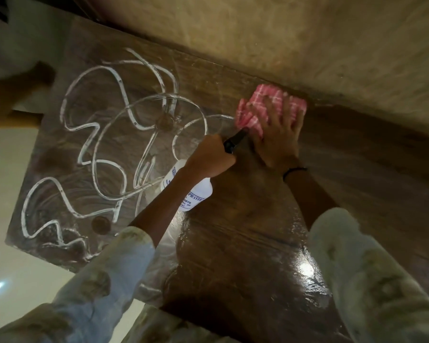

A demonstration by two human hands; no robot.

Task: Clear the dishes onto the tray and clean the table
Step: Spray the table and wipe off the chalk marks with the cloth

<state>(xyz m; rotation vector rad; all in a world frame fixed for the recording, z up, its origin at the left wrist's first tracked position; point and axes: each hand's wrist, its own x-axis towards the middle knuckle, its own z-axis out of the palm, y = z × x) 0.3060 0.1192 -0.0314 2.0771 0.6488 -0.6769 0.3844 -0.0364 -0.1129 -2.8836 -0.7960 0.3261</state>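
From the head camera we look steeply down onto a dark wooden table (245, 243), its top glossy and wet where ceiling light glints near us. Our right hand (279, 142) lies flat, fingers spread and straight, pressing a pink checked cloth (253, 105) against the table's far edge, just beside a tan wall (307, 40). Our left hand (208, 157) curls around the neck of a white spray bottle (193, 194) with blue lettering; its black nozzle (235, 139) points toward the cloth and nearly touches our right hand. Both arms wear pale patterned sleeves.

To the left, white looping streaks (94, 134) cover the tabletop, apparently cleaner not yet wiped away, though a decorative pattern cannot be ruled out. Pale floor (15, 194) shows beyond the table's left edge. No dishes or tray appear in view, so we judge that clearing is finished and wiping is under way.

To do this step well, we would keep the palm flat for even pressure, sweep in overlapping passes from the wall edge toward the streaked left side, and hold the bottle lifted clear so it does not drag through the wet surface.
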